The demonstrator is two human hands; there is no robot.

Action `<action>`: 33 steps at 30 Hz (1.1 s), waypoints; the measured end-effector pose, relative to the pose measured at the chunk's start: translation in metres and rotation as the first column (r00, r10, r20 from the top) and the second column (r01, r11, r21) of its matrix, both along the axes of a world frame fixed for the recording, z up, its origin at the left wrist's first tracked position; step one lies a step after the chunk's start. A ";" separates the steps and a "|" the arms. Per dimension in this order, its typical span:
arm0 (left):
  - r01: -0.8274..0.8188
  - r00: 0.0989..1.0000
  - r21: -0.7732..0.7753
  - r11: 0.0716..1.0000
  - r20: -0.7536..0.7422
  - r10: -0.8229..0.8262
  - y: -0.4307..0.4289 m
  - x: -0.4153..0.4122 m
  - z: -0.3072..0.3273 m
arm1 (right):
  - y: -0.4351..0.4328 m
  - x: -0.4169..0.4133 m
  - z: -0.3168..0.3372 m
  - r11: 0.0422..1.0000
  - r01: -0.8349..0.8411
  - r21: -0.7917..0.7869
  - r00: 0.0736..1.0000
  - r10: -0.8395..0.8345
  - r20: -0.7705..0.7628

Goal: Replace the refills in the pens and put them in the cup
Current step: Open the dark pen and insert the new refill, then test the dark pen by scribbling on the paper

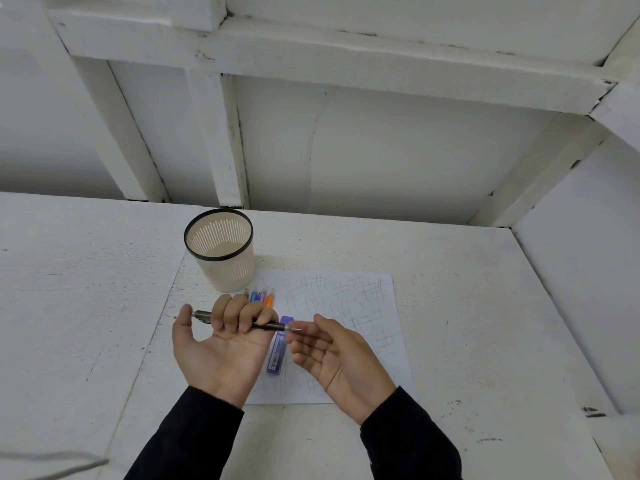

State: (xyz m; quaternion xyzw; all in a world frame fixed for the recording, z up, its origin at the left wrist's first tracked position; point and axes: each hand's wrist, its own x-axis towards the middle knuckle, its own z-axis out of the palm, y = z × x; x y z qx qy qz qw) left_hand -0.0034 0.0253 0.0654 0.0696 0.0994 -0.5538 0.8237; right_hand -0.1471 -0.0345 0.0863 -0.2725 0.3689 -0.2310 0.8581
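Observation:
My left hand [221, 344] is palm up, its fingers curled round a dark pen [273, 326] that lies level above the paper, clip end to the left and tip to the right. My right hand [332, 355] is palm up just right of the pen's tip, fingers relaxed and near the clear tip; whether they touch it I cannot tell. A beige slotted cup [221, 251] with a black rim stands empty behind my left hand. Blue and orange pens [265, 297] lie between the cup and my fingers, partly hidden. A purple refill pack [276, 355] lies on the paper between my hands.
A white sheet of paper [349, 306] covered in scribbled lines lies on the white table [86, 306]. White wall panels rise behind the table and a white partition closes its right side.

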 end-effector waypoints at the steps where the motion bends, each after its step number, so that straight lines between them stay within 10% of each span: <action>1: 0.001 1.000 0.001 1.000 0.005 -0.001 0.000 0.000 0.001 | 0.000 0.000 0.000 1.000 -0.002 0.001 1.000 0.002 0.003; 13: 0.020 0.999 -0.005 1.000 0.039 -0.020 0.002 0.003 0.005 | 0.004 -0.001 -0.002 0.995 -0.082 -0.050 0.992 0.087 0.094; 17: 0.076 0.946 0.185 0.980 0.296 -0.129 0.002 0.002 0.015 | 0.008 0.000 -0.005 0.933 -0.225 -0.281 0.974 0.217 -0.060; 25: -0.315 0.258 0.282 0.906 0.944 -0.204 -0.013 -0.025 0.002 | 0.027 0.014 -0.020 0.282 -0.636 -0.718 0.723 -0.108 -0.682; 33: -0.386 -0.030 0.276 0.880 0.950 -0.311 -0.015 -0.029 -0.022 | 0.030 0.017 -0.026 0.420 -0.569 -0.707 0.758 -0.066 -0.649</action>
